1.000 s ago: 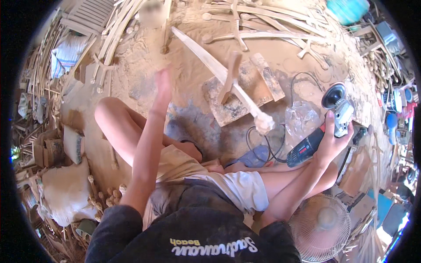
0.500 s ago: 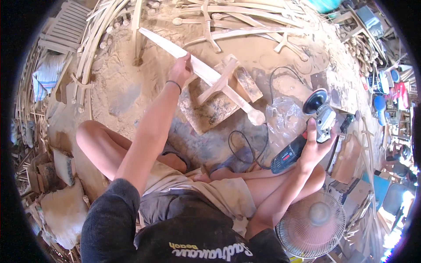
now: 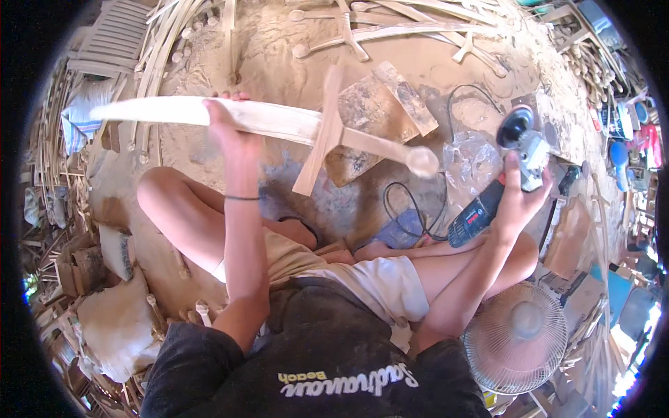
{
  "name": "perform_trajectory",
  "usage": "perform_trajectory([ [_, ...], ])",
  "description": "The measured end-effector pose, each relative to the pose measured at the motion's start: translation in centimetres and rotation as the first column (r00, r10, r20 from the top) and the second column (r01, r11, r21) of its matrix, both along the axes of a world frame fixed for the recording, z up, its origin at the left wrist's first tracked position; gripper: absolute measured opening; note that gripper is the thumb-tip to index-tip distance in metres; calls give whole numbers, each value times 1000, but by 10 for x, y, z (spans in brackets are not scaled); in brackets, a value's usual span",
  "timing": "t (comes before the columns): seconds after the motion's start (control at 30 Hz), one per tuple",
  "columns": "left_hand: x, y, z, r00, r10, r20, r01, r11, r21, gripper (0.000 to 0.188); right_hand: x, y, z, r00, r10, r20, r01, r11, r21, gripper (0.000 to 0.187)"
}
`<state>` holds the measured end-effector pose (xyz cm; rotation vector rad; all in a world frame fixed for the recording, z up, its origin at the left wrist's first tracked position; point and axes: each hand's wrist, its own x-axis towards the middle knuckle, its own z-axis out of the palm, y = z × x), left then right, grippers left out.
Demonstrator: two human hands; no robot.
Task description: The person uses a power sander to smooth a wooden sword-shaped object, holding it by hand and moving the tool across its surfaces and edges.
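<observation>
A pale wooden sword [image 3: 286,122] with a crossguard and a round pommel is held up by its blade. My left hand [image 3: 233,125] wraps round the blade's middle, and the tip points left. At my right side, my right hand [image 3: 523,184] grips a blue angle grinder [image 3: 477,214] with a dark round disc [image 3: 516,127] turned away from me. The disc is apart from the sword. Under the sword's handle lies a worn wooden block [image 3: 352,164], with a smaller wood piece [image 3: 405,97] along its far right side.
More wooden swords [image 3: 390,33] lie on the dusty ground at the far side. A black cable [image 3: 397,191] loops near my feet beside a clear plastic bag [image 3: 470,164]. A round fan [image 3: 519,341] stands close by my right leg. Stacked wood [image 3: 599,70] fills the right.
The sword has swung so its tip now points left and lies more level, lifted off the block. My left hand moved left with it. The grinder stays in my right hand, nearly unmoved.
</observation>
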<state>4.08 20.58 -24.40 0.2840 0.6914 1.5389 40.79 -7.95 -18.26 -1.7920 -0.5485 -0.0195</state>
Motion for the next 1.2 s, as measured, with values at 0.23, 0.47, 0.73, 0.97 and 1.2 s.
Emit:
perform_trajectory([
  [0.23, -34, -34, 18, 833, 368, -413, -439, 894, -89, 31, -84, 34, -31, 974, 225, 20, -216, 955, -203, 81],
  [0.47, -35, -61, 28, 708, 416, -571, -478, 877, 46, 23, -169, 58, -54, 829, 443, -343, -556, 718, -417, 86],
  [0.73, -26, -66, 29, 607, 424, -673, -524, 850, 63, 23, -189, 62, -63, 793, 521, -316, -609, 659, -441, 86],
  [0.97, -34, -64, 32, 642, 395, -657, -477, 877, 61, 18, -187, 60, -57, 795, 499, -344, -606, 630, -486, 85],
  [1.2, -31, -62, 31, 637, 433, -638, -528, 848, 48, 17, -157, 48, -68, 866, 363, -343, -499, 603, -622, 83],
])
